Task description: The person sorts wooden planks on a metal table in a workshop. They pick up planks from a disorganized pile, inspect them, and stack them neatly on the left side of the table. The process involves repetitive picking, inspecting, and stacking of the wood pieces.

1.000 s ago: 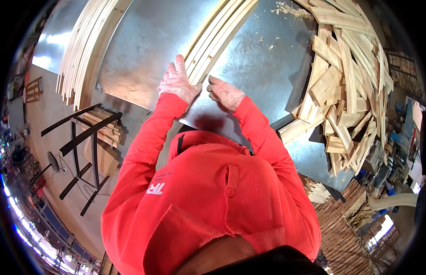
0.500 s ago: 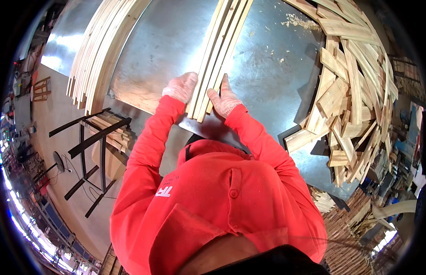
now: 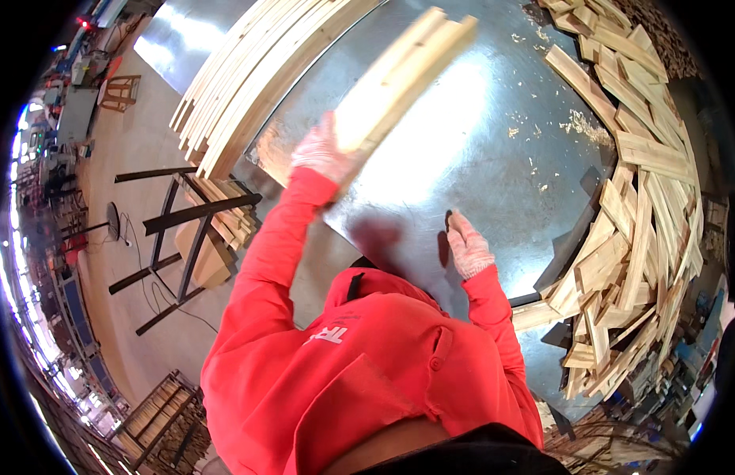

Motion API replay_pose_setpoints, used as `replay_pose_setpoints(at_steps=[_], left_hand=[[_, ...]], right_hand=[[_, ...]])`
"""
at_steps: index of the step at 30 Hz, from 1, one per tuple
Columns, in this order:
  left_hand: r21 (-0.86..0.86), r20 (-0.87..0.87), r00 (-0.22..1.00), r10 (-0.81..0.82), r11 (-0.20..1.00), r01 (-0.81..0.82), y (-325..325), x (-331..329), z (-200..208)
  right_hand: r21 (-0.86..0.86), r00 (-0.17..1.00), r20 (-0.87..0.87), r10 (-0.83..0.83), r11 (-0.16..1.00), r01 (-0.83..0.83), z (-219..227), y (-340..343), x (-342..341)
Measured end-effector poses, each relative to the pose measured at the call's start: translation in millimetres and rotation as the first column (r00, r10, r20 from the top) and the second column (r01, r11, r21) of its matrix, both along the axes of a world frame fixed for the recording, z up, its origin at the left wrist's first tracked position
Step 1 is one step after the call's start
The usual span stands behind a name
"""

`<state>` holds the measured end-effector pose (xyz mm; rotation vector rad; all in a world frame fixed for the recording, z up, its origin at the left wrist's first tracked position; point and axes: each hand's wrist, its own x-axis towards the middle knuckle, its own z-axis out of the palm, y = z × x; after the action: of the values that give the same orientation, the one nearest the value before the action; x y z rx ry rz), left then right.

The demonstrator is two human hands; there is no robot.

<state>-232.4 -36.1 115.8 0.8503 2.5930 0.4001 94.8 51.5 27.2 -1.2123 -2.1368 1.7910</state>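
Note:
My gloved left hand (image 3: 323, 150) grips the near end of a bundle of long pale wooden strips (image 3: 403, 83). The strips lie side by side and slant away to the far right over a shiny metal table (image 3: 494, 119). Motion blurs them, and part of my left hand's grip is hidden. My gloved right hand (image 3: 469, 247) is apart from the strips, low over the table's near side. Its fingers are stretched out with nothing in them.
A stack of long wooden strips (image 3: 260, 75) lies at the table's left. Along the right edge is a heap of short loose boards (image 3: 613, 261). Wood shavings (image 3: 581, 127) dot the metal. A black metal frame (image 3: 197, 214) stands on the floor at left.
The bundle of strips has swung, its far end now further right. My right hand has let go of it and moved right and nearer. My left hand stays on the strips; the whole view has shifted.

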Motion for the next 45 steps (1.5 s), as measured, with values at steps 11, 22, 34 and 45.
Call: replay_pose_setpoints(at_steps=[11,22,34,45], left_hand=[[-0.656,-0.493,0.859,-0.137,0.707,-0.264,-36,-109,-5],[0.522,0.609,0.549,-0.573,0.81,0.267,167,307,-65],[0.173,0.895,0.438,-0.078,0.968,-0.18,215,440,-117],[0.094,0.938,0.343,-0.037,0.984,-0.152,152,400,-93]], right_hand=[[0.73,0.823,0.222,-0.523,0.649,0.216,48,100,184],[0.674,0.212,0.577,-0.789,0.606,0.423,41,236,247],[0.768,0.399,0.625,-0.671,0.622,-0.156,139,275,352],[0.047,0.861,0.374,-0.346,0.934,0.355,96,84,255]])
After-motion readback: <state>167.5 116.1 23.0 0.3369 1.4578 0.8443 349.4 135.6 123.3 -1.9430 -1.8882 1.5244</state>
